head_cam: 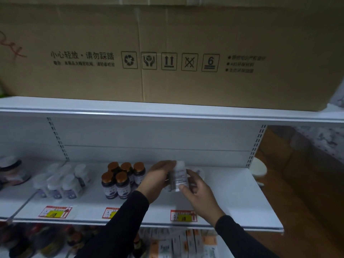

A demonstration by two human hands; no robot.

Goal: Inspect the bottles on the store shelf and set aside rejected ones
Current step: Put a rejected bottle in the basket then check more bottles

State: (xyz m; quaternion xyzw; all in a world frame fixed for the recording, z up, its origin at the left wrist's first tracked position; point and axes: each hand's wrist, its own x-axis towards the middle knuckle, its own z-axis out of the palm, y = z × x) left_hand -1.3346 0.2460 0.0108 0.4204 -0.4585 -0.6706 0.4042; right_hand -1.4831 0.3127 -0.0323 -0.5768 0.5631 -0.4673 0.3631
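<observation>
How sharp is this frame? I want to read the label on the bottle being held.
Head view: dim, soft light; the white bottle held between the left hand and right hand is motion-blurred, its label unreadable. The cardboard box print is sharper. Wide-angle lens bows the shelf edge.

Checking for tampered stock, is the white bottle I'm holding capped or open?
Capped: the white bottle, gripped by the left hand and right hand, shows a white cap on top. Seal condition cannot be told; it's blurred.
</observation>
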